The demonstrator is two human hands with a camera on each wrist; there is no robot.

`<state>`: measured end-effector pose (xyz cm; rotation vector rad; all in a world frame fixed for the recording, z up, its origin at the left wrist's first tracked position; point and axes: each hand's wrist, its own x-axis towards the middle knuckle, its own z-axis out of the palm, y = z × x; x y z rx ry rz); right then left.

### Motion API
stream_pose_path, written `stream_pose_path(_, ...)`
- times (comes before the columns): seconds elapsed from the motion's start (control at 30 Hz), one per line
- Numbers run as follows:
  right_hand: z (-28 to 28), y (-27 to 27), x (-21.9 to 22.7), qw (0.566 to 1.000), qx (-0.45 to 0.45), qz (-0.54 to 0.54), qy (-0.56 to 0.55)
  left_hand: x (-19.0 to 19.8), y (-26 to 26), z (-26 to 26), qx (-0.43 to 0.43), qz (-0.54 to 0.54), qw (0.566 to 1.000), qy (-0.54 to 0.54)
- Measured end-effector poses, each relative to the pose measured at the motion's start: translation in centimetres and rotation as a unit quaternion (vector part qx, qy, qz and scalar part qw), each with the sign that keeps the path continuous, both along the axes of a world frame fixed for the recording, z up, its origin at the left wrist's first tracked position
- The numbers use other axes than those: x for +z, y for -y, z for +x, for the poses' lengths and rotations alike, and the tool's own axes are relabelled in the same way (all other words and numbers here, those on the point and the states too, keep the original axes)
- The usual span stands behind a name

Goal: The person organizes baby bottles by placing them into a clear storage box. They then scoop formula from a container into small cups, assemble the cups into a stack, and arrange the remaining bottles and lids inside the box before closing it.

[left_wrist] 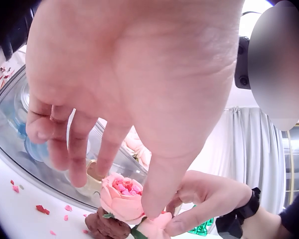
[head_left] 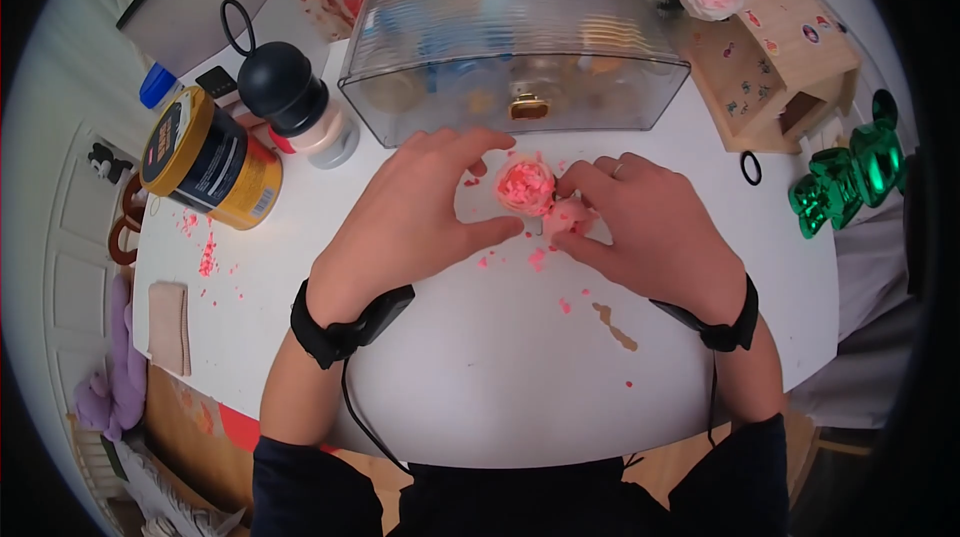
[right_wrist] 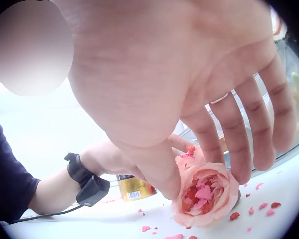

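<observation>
Two pink artificial roses stand side by side at mid-table, a fuller left rose (head_left: 524, 184) and a right rose (head_left: 567, 217). Red and pink crumbs fill their centres. My right hand (head_left: 650, 212) pinches the right rose between thumb and fingers; its open face shows in the right wrist view as a pink rose (right_wrist: 205, 195). Around the left rose my left hand (head_left: 410, 207) is spread, thumb on the near side, fingers beyond. Beneath the blooms, the left wrist view shows a brown lump (left_wrist: 105, 225) and green leaves.
Behind the hands stands a clear ribbed box (head_left: 515, 47) with a gold clasp. At left are a yellow-lidded tub (head_left: 215, 162), a black-capped bottle (head_left: 290, 97) and a folded cloth (head_left: 168, 327). A wooden house (head_left: 780, 47) and green shiny figure (head_left: 850, 172) stand right. Crumbs (head_left: 537, 259) litter the table.
</observation>
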<state>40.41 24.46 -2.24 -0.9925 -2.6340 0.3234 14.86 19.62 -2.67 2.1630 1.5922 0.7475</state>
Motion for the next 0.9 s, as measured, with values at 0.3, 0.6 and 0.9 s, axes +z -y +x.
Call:
stream_pose_path(0.3, 0.0, -0.3, -0.8, 1.0, 0.0, -0.009, 0.028, 0.2, 0.6, 0.2, -0.043, -0.035, 0.998, -0.025)
stream_pose_path(0.6, -0.6, -0.2, -1.2, 1.0, -0.003, -0.008, 0.02, 0.2, 0.3, 0.4, -0.068, -0.05, 0.996, -0.014)
stream_pose_path(0.9, -0.6, -0.2, -2.5, 0.999, 0.012, 0.049, -0.007, -0.4, 0.2, 0.2, -0.073, -0.051, 0.996, -0.007)
